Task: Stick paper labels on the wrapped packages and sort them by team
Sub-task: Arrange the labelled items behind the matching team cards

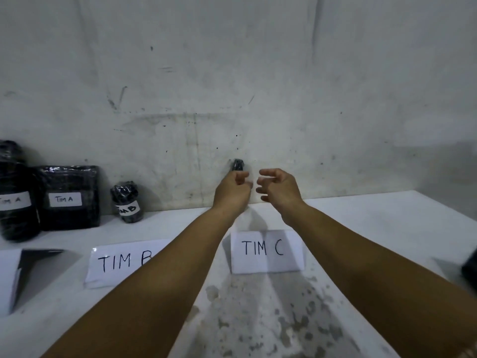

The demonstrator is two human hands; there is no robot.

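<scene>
Left hand [233,188]: my fingers curl round a small black wrapped package [238,164]; only its top pokes out above my knuckles, against the wall [258,86].
Right hand [277,187]: fingers spread and loosely bent, holding nothing, just beside my left fingers and apart from the package.
Held package: most of it is hidden behind my left hand; I cannot tell whether it carries a label.
TIM C sign [267,251]: lies on the white table [374,228], below my fingers, between my forearms.
TIM B sign [121,263]: to the left of my left hand; my left forearm covers the end of its last letter.
Small labelled package [127,201]: well left of my fingers, by the wall; its label is tilted and hard to read.
TIM A packages: a flat one [69,197] and a taller one [15,192], far left; the taller is cut by the frame edge.
Dark object [470,270]: far right edge, cut off and blurred.
</scene>
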